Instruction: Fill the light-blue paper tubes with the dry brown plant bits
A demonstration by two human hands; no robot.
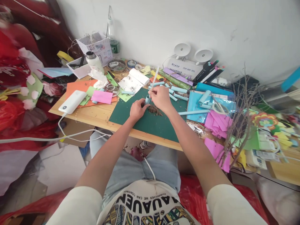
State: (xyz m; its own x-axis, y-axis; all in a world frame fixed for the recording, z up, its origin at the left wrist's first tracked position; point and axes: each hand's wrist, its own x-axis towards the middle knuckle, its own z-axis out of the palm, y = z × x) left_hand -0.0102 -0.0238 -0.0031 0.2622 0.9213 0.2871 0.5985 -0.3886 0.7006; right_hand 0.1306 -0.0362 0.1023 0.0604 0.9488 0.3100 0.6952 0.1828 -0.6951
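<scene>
My left hand (138, 109) is closed around a short light-blue paper tube (147, 99), holding it upright over the dark green mat (131, 103). In my right hand (160, 96) is a thin white stick (155, 76), pinched and slanting up above my fingers. Its lower end is hidden behind the fingers, close to the tube, so I cannot tell whether it reaches inside. A small heap of brown dried crumbs (154, 110) lies on the mat just below both hands. More blue paper tubes (180, 89) lie beyond my right hand.
A white power bank (72, 102) with a cable sits at the table's left edge, near a white bottle (94, 62). On the right are scissors (219, 106), pink paper (217, 123) and dry twigs (241, 109). A white router-like device (185, 66) stands against the wall.
</scene>
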